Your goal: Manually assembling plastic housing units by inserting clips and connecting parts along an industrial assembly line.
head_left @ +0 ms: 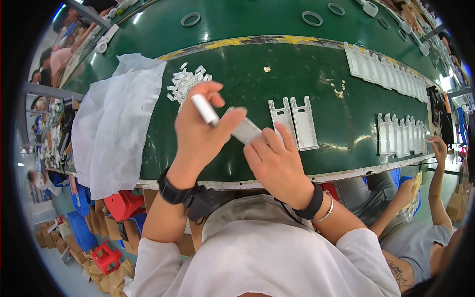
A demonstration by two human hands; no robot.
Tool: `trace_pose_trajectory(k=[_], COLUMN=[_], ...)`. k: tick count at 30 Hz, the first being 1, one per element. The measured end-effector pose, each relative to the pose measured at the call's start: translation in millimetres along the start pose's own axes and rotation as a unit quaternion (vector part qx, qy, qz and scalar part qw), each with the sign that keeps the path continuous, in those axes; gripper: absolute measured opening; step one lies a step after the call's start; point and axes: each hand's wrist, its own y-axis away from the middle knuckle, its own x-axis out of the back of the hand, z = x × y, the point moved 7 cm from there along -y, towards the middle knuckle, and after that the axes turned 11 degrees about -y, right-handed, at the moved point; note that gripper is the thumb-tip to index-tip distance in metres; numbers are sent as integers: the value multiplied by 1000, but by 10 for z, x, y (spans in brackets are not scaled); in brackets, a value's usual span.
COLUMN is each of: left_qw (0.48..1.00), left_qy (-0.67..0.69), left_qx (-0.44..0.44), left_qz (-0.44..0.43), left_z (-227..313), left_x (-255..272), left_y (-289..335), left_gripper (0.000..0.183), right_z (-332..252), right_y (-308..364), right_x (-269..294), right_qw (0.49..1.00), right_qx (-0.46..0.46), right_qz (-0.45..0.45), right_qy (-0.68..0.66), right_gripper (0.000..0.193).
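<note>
My left hand (198,128) is raised over the green table, its fingers curled around a short white cylinder (204,108) with a grey end, blurred by motion. Between my hands is a tilted, pale plastic housing (246,130); its far end is by my left thumb. My right hand (278,168) grips the near end with bent fingers. Just beyond the right hand, two similar white housings, a left one (282,115) and a right one (304,126), lie side by side, forked ends pointing away. Behind my left hand is a loose pile of small white parts (184,83).
A translucent white sheet (116,119) drapes over the table's left edge. Housings stand in a far-right row (386,73) and a nearer group (402,136). Grey rings (312,19) lie beyond the yellow-black tape (237,41). A co-worker's hand (438,148) is at the right.
</note>
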Motion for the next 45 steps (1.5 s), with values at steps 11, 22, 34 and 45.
trace_pose_trajectory(k=[11, 22, 34, 45], left_qw=[934, 883, 853, 890], left_qy=[-260, -329, -287, -293], left_qx=[-240, -315, -303, -256], left_qz=[47, -114, -313, -237], left_z=[233, 264, 170, 134], left_x=[559, 104, -235, -595], left_y=[323, 447, 582, 493], left_gripper=[61, 35, 52, 66], right_z=[82, 28, 243, 314], right_y=[-194, 158, 164, 234], right_x=[72, 224, 53, 123], right_qw=[966, 984, 997, 995], right_qx=[175, -51, -9, -45], right_qz=[-191, -141, -68, -85], right_qy=[1, -95, -43, -39], right_gripper=[10, 43, 13, 18])
